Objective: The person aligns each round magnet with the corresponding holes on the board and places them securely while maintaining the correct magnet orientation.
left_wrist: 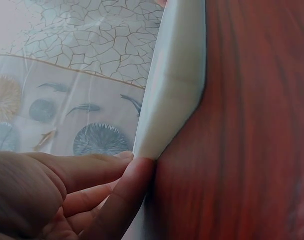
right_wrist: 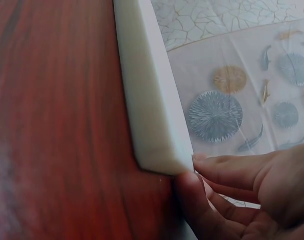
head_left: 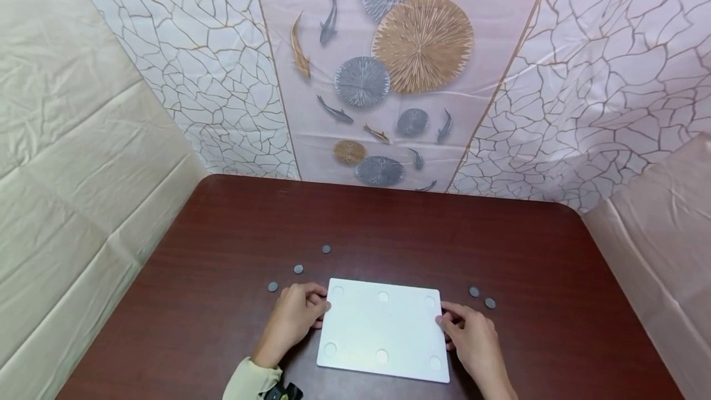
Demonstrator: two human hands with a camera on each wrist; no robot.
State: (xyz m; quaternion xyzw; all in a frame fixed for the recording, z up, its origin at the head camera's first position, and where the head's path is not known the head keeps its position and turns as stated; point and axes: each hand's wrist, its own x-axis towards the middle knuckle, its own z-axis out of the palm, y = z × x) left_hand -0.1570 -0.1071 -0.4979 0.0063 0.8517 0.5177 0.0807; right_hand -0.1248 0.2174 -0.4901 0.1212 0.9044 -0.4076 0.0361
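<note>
A white rectangular board with several shallow round recesses lies face up in front of the person. My left hand pinches its left edge between thumb and fingers. On the opposite side, my right hand grips the right edge the same way. The left wrist view has the thumb and a finger meeting at the pale board's edge. From the right wrist, the fingertips touch a corner of the board's thick side. Whether the board is fully flat on the table cannot be told.
Three small grey discs lie on the dark red-brown table beyond the left hand. Two more discs sit near the right hand. Patterned cloth hangs behind the table, and plain cloth lines the sides.
</note>
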